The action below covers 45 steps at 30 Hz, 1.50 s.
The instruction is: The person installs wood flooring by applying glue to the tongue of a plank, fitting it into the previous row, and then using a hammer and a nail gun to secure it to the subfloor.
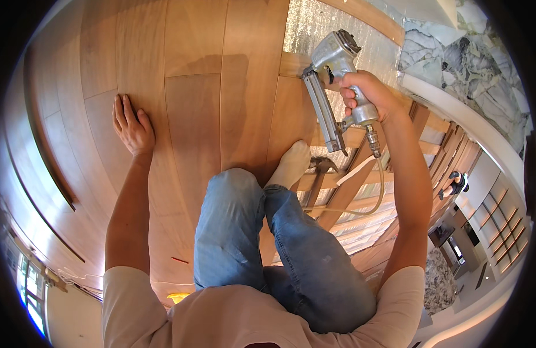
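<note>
My left hand (131, 124) rests on the laid wooden floor planks (192, 116), fingers extended and lying on the surface. In my right hand (363, 93) is a silver pneumatic nail gun (331, 75), raised at the right over battens and foil sheeting, its long magazine angled downward. A pale hose (375, 203) hangs from the fitting under its handle and loops down past my legs. Beside my socked foot (291, 162), below the gun, lies a claw hammer (321, 165). I am sitting on the floor with my knees bent.
Foil underlay (305, 26) and wooden battens (360, 188) show to the right of the planks. A marble-patterned surface (471, 69) lies beyond a curved white edge at the upper right. Long dark strips (44, 145) run along the left. A window (30, 290) is at the lower left.
</note>
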Available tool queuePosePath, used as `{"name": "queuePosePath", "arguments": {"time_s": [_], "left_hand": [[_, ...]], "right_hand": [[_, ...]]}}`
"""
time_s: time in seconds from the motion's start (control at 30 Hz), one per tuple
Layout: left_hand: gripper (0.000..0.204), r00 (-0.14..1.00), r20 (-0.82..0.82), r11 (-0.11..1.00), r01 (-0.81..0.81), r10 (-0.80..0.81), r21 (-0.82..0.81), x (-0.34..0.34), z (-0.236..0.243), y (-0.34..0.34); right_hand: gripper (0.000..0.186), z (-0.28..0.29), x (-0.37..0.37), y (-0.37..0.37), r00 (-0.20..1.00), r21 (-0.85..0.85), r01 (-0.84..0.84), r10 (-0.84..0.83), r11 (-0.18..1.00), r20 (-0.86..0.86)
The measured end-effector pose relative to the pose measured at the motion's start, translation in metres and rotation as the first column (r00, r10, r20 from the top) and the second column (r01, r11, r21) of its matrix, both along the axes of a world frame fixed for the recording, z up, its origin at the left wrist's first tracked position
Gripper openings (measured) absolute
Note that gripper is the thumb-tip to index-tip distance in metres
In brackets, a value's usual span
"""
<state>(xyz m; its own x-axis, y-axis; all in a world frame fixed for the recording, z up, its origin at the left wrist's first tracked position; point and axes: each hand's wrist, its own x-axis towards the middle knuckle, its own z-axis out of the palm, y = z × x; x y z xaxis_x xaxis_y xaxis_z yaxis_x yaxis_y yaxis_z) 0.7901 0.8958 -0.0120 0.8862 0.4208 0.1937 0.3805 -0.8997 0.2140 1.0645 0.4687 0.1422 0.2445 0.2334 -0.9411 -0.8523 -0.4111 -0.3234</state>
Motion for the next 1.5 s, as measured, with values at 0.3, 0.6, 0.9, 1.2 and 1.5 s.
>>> {"name": "queuePosePath", "arguments": {"time_s": [0.3,0.6,0.9,1.2,1.5], "left_hand": [[0.048,1.0,-0.004,1.0,-0.001,0.001,0.013,0.0,0.0,0.001],[0.048,1.0,0.004,1.0,0.01,-0.01,-0.001,0.0,0.0,0.0],[0.048,1.0,0.004,1.0,0.015,-0.015,0.027,0.002,0.001,-0.003],[0.048,1.0,0.005,0.999,0.02,-0.02,0.029,0.001,-0.001,-0.003],[0.048,0.999,-0.017,0.998,0.035,-0.034,0.051,-0.003,-0.004,-0.007]], "right_hand": [[0.013,0.003,-0.001,-0.004,1.0,-0.032,-0.003,0.003,0.999,-0.006],[0.012,0.004,-0.012,-0.016,0.999,-0.086,-0.018,0.021,0.996,0.043],[0.012,0.002,-0.021,-0.016,0.998,-0.068,-0.007,0.011,0.998,0.065],[0.011,0.017,-0.087,-0.054,0.737,0.069,0.628,-0.621,0.775,0.266],[0.021,-0.007,-0.194,-0.078,-0.02,0.244,0.969,-0.998,-0.033,-0.055]]}}
